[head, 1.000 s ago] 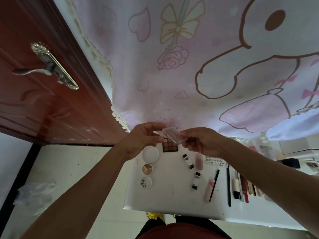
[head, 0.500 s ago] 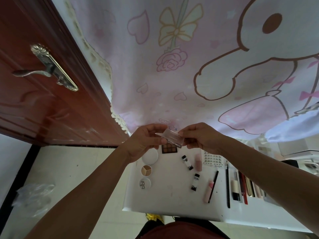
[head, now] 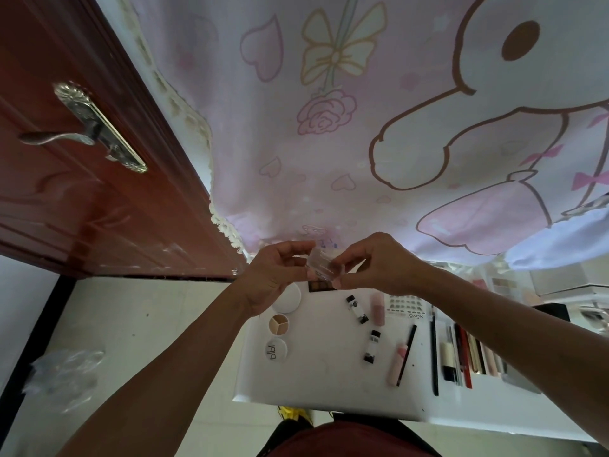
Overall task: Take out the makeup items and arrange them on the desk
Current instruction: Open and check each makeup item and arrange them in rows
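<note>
Here the left hand and right hand both pinch a small clear case above the tabletop's far end. Placing seems in hand; next it needs lowering onto a bare spot near the palette.

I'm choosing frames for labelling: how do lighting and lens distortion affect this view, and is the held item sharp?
Head view: backlit by the bright curtain, so left hand and right hand look dark; the wide-angle lens skews the door and desk; the clear case they pinch is soft, its contents unreadable.
</note>
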Motion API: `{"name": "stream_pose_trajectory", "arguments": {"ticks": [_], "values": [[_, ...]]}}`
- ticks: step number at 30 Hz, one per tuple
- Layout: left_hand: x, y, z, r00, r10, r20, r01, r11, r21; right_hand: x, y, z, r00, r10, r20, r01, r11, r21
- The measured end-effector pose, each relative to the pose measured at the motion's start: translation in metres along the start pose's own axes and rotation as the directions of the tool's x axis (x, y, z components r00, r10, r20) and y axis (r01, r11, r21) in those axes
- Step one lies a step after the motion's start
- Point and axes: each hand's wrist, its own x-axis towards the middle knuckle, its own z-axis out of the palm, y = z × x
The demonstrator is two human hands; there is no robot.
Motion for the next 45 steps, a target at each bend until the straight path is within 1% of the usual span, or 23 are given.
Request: {"name": "stream_pose_trajectory", "arguments": {"ticks": [3,7,11,15,21,24,28,31,37,41,45], "values": [[-0.001,-0.002,0.0,1.0,-0.001,-0.006,0.001,1.0,-0.022,0.001,-0.001,0.0,1.0,0.004,0.014,-0.005,1.0,0.005],[0.0,-0.003,0.0,1.0,0.004,-0.029,-0.005,1.0,-0.011,0.003,0.0,0.0,1.0,-0.001,0.01,0.001,1.0,0.008],[0.002,-0.004,0.0,0.998,0.003,-0.061,0.0,0.999,0.036,0.004,-0.002,0.005,1.0,-0.022,-0.013,0.022,0.998,-0.057],[0.001,-0.003,-0.001,0.998,0.001,-0.056,0.002,0.999,0.049,0.005,-0.004,0.008,0.999,-0.04,-0.035,0.036,0.994,-0.1],[-0.001,-0.003,0.001,0.999,0.002,-0.032,-0.002,1.0,0.02,0.004,-0.004,0.01,0.991,-0.129,-0.031,0.123,0.98,-0.158],[-0.001,-0.004,0.002,1.0,0.001,-0.031,-0.001,1.0,-0.003,0.004,-0.001,0.007,0.991,-0.126,-0.047,0.119,0.984,-0.129],[-0.001,-0.005,0.002,1.0,-0.009,-0.019,0.008,0.999,-0.033,0.002,0.001,0.004,0.994,-0.111,0.004,0.111,0.987,-0.113],[0.0,-0.005,-0.001,1.0,-0.022,-0.005,0.022,0.998,-0.067,0.0,0.004,0.002,0.996,-0.092,0.003,0.092,0.994,-0.056],[0.001,-0.01,0.0,0.999,-0.039,-0.014,0.037,0.991,-0.128,0.0,0.008,0.005,0.998,-0.061,0.014,0.062,0.997,-0.056],[0.0,-0.017,0.001,0.998,-0.062,-0.034,0.056,0.987,-0.151,0.001,0.021,0.003,1.0,-0.016,0.024,0.014,0.996,0.091],[-0.001,-0.032,0.002,0.99,-0.123,-0.065,0.112,0.982,-0.154,0.001,0.038,0.005,0.994,0.103,0.041,-0.109,0.972,0.206]]}}
